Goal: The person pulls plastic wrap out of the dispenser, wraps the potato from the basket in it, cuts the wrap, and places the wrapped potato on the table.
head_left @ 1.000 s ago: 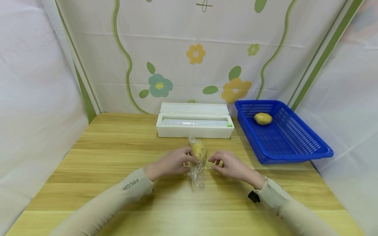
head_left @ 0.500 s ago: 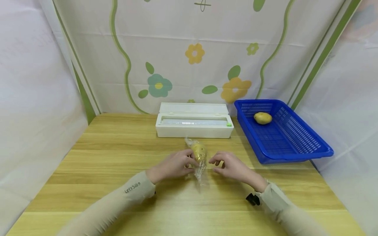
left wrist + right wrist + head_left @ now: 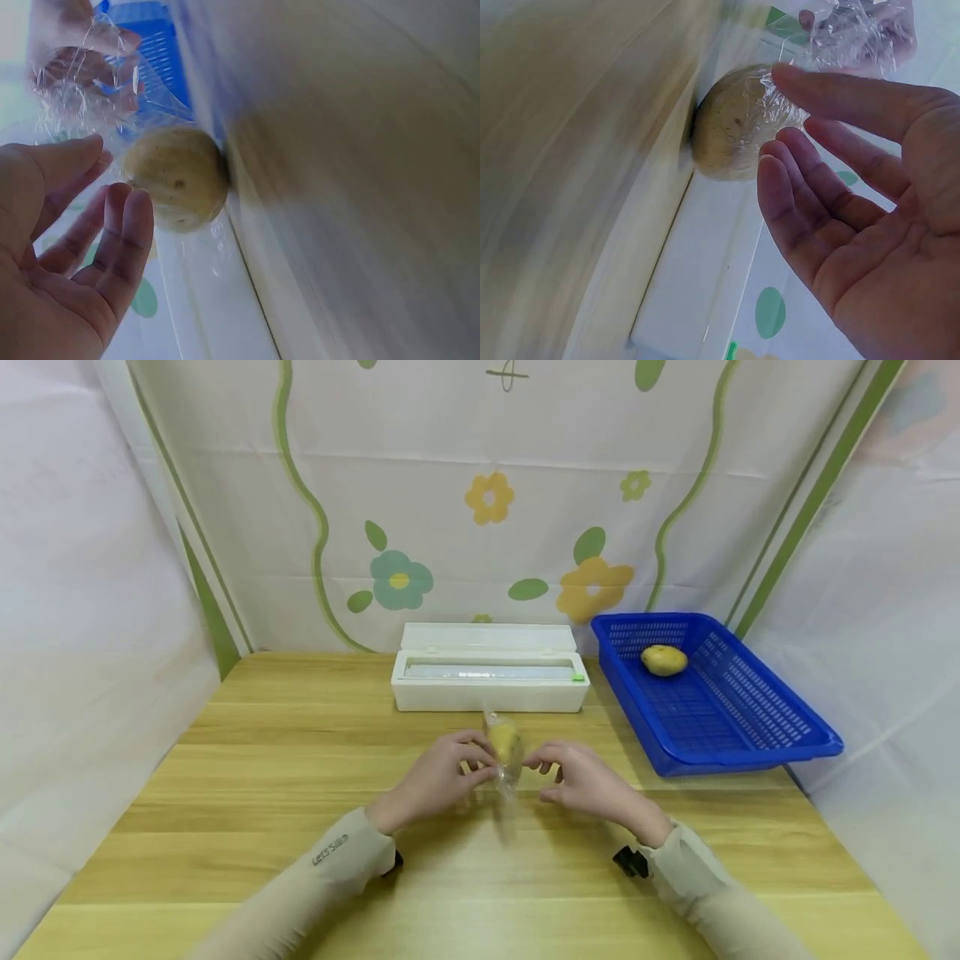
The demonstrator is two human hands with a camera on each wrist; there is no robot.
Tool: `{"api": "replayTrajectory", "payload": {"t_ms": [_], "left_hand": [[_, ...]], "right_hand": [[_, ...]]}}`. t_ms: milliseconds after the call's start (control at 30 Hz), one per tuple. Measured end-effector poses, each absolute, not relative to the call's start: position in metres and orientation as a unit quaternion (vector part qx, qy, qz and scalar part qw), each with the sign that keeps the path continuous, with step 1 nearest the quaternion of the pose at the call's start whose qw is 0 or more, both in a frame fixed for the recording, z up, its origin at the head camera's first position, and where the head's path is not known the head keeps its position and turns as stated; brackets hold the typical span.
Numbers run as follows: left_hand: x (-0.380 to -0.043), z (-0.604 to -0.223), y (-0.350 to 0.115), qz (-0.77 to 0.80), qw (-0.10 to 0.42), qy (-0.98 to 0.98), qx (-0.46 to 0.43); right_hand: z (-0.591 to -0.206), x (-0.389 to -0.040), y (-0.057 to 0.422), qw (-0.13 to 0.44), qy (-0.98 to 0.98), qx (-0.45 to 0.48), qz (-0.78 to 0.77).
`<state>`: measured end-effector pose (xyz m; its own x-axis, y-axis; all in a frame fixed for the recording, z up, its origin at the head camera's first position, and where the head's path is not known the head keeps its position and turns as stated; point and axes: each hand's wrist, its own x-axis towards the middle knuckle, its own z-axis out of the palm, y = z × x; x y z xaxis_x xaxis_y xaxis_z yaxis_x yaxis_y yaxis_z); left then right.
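Observation:
A potato [image 3: 505,742] wrapped in clear cling film [image 3: 507,783] is on the table, with loose film sticking out at its near and far ends. From the left, my left hand [image 3: 442,770] reaches to the wrapped potato, its bent fingertips beside the film. In the left wrist view a gap shows between thumb and most fingers; whether film is caught there is unclear. My right hand [image 3: 588,783] is close on the other side, a fingertip at the film. Its thumb and fingers stand apart in the right wrist view, near the potato [image 3: 731,127].
Behind the potato stands a white cling film box [image 3: 487,695], lid up, with a film roll [image 3: 487,672] inside. A blue plastic basket [image 3: 720,760] at the right holds another potato [image 3: 663,660]. A patterned cloth [image 3: 465,435] hangs behind the wooden table [image 3: 300,710].
The wrapped potato has rocked slightly, its loose film ends swinging one way and back. My left fingers have shifted on their side, and my right fingertips have come closer to the film.

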<state>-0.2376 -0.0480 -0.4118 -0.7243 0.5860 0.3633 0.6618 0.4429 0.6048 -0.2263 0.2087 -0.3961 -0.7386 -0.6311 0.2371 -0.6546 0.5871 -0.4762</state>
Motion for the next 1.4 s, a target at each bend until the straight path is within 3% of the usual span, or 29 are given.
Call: {"api": "replayTrajectory", "payload": {"t_ms": [233, 1400], "left_hand": [[-0.237, -0.413, -0.046, -0.415, 0.073, -0.833, -0.358], [-0.235, -0.413, -0.053, -0.393, 0.010, -0.857, -0.332]], "right_hand": [[-0.403, -0.226, 0.194, 0.034, -0.890, 0.374, 0.259], [-0.406, -0.234, 0.185, 0.041, -0.866, 0.357, 0.347]]}}
